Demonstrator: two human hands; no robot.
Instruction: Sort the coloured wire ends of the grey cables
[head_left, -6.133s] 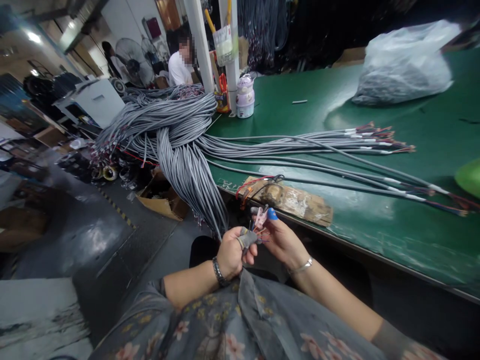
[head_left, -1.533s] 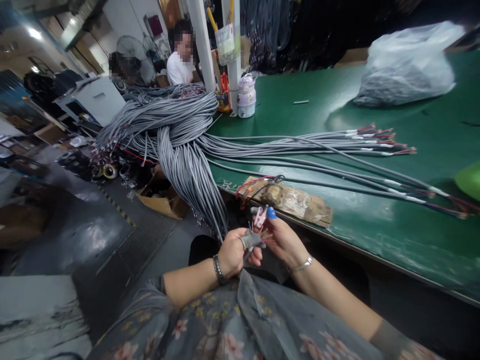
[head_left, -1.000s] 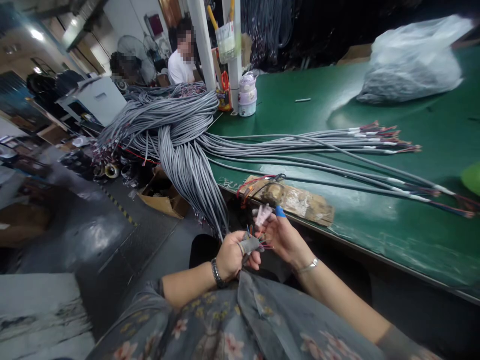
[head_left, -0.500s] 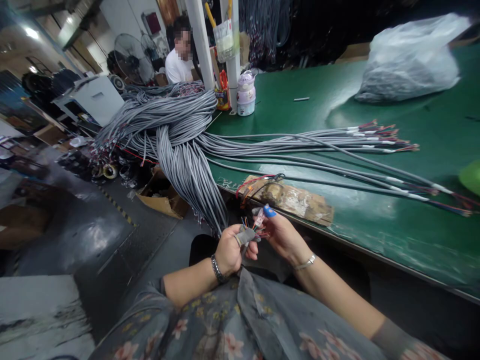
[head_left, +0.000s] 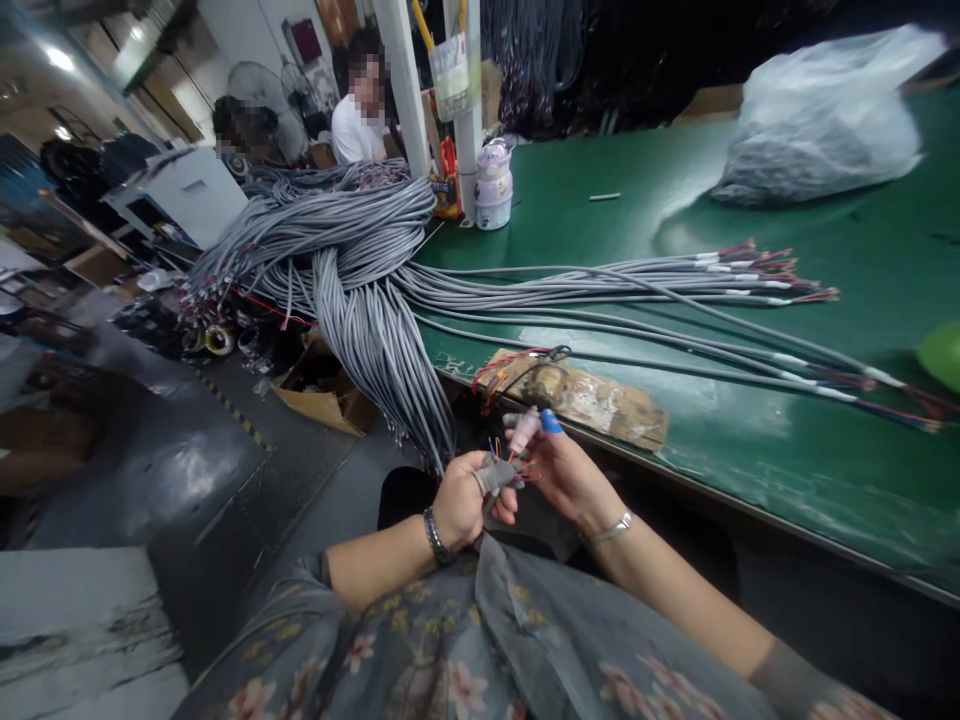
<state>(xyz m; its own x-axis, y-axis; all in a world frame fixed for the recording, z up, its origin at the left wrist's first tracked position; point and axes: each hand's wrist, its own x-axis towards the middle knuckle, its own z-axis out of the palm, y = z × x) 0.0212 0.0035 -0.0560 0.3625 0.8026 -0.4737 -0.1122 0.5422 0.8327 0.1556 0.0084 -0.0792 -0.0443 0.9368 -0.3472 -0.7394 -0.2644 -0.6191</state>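
My left hand (head_left: 461, 502), its thumb wrapped in a grey covering, is closed around the end of a cable at my lap. Thin coloured wires (head_left: 496, 448) fan out above that thumb, blue, orange and red among them. Close beside it, my right hand (head_left: 568, 478) has its fingers drawn together at the wires; a blue covering sits on one fingertip, and a pinkish-white wrap shows next to it. The exact contact between the right fingertips and the wires is partly hidden. Grey cables (head_left: 397, 345) hang in a thick bundle over the bench edge, just beyond my left hand.
The green bench (head_left: 750, 460) carries a worn wooden block (head_left: 607, 405), cable ends with white sleeves (head_left: 817, 390), a plastic bag (head_left: 821, 125) and a stacked lilac container (head_left: 493, 185). A cardboard box (head_left: 322, 395) sits on the floor. Two people are beyond the cable pile.
The wrapped finger of my right hand has turned and shifted slightly, and the blue fingertip has moved a little right. My left hand keeps its hold. A second person's head now shows at the back left.
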